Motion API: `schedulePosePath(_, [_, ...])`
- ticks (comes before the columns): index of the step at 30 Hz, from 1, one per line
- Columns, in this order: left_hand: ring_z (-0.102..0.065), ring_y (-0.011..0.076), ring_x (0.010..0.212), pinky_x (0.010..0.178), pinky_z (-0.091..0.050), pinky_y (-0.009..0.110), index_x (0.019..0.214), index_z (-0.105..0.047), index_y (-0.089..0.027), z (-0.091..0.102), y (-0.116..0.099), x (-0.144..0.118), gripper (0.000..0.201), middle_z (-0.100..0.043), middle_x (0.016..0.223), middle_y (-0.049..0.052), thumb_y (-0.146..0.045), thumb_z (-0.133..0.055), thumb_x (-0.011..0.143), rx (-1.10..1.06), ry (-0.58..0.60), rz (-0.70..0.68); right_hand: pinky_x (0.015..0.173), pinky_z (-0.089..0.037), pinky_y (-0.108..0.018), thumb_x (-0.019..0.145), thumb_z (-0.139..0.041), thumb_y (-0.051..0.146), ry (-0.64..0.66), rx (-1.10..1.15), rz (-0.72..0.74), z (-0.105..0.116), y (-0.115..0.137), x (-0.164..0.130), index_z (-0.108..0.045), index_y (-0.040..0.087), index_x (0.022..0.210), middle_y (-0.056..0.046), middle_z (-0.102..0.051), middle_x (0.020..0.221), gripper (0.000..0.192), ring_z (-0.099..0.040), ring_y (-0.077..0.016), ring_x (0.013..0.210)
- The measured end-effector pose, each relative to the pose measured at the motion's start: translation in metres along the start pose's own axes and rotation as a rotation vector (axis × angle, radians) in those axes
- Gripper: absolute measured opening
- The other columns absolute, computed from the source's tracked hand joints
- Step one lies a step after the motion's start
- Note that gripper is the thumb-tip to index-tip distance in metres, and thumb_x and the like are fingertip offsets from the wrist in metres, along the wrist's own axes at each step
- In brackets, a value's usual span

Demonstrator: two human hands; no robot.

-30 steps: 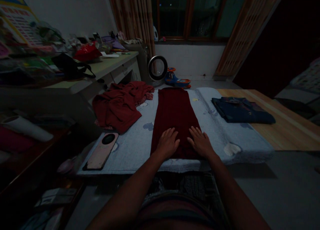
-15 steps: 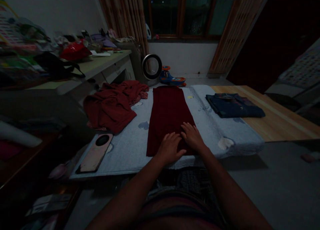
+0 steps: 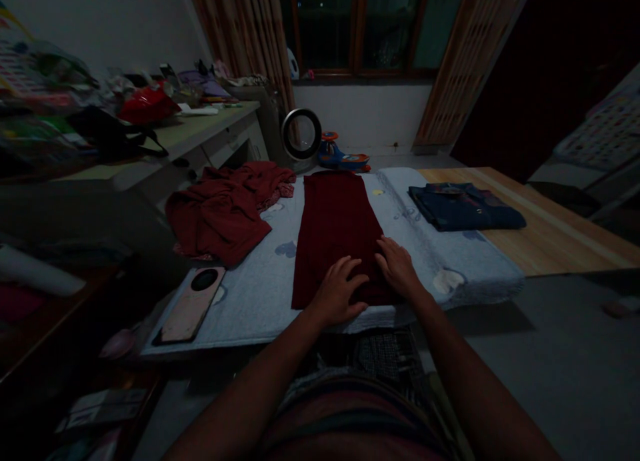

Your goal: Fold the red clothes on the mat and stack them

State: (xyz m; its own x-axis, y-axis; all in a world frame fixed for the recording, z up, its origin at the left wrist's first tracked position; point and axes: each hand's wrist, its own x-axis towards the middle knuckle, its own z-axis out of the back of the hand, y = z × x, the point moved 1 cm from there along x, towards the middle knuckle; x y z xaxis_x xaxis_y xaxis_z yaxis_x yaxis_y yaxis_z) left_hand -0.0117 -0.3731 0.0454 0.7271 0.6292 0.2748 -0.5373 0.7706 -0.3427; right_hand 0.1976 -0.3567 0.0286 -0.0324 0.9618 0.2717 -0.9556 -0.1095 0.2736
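Note:
A dark red garment point(image 3: 335, 221), folded into a long strip, lies flat on the pale blue patterned cloth point(image 3: 255, 301) over the table. My left hand point(image 3: 340, 291) rests on the garment's near end, fingers spread and pointing away from me. On the near right edge of the garment lies my right hand point(image 3: 399, 266), its fingers stretched out. Neither hand grips anything. What kind of garment it is cannot be made out in the dim light.
A crumpled rust-red garment point(image 3: 215, 214) lies to the left, with a phone point(image 3: 187, 311) in front of it. Folded dark blue clothing point(image 3: 465, 207) sits at the right, partly on the bare wooden board point(image 3: 560, 234). A cluttered desk point(image 3: 210, 131) stands at the back left.
My right hand has slid right to the garment's edge, away from my left hand. My left hand has stayed nearly in place, its fingers a little wider apart.

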Motion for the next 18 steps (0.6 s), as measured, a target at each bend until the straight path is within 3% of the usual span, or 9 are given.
schedulePosePath(3, [-0.043, 0.0245, 0.127, 0.110, -0.031, 0.044, 0.111, -0.064, -0.026, -0.001, -0.003, 0.003, 0.029, -0.055, 0.132, 0.006, -0.032, -0.065, 0.083, -0.004, 0.022, -0.091, 0.113, -0.026, -0.046, 0.096, -0.034, 0.030, 0.037, 0.032, 0.074, -0.006, 0.016, 0.002, -0.044, 0.015, 0.140, -0.011, -0.039, 0.150, 0.047, -0.032, -0.0234, 0.140])
schedulePosePath(6, [-0.050, 0.0215, 0.116, 0.104, -0.036, 0.041, 0.102, -0.065, -0.024, -0.005, -0.003, 0.007, 0.015, -0.063, 0.115, 0.004, -0.027, -0.059, 0.088, -0.032, 0.028, -0.099, 0.113, -0.024, -0.048, 0.096, -0.036, 0.029, 0.078, 0.022, 0.096, -0.014, 0.023, 0.001, -0.048, 0.017, 0.137, -0.010, -0.043, 0.148, 0.045, -0.034, -0.0247, 0.139])
schedulePosePath(13, [-0.054, 0.0206, 0.106, 0.099, -0.040, 0.039, 0.093, -0.059, -0.020, -0.011, 0.004, 0.010, 0.005, -0.064, 0.104, 0.004, -0.022, -0.056, 0.090, -0.086, 0.003, -0.045, 0.111, -0.030, -0.046, 0.097, -0.039, 0.031, 0.058, 0.041, 0.159, -0.010, 0.004, -0.004, -0.053, 0.016, 0.133, -0.011, -0.048, 0.144, 0.042, -0.040, -0.0240, 0.136])
schedulePosePath(18, [-0.052, 0.0217, 0.116, 0.106, -0.036, 0.043, 0.095, -0.058, -0.021, -0.009, 0.002, 0.004, 0.007, -0.063, 0.109, 0.006, -0.020, -0.055, 0.089, -0.091, 0.019, -0.071, 0.109, -0.031, -0.049, 0.097, -0.038, 0.031, 0.055, 0.014, 0.166, -0.001, -0.015, -0.011, -0.051, 0.019, 0.135, -0.010, -0.045, 0.147, 0.042, -0.038, -0.0242, 0.137])
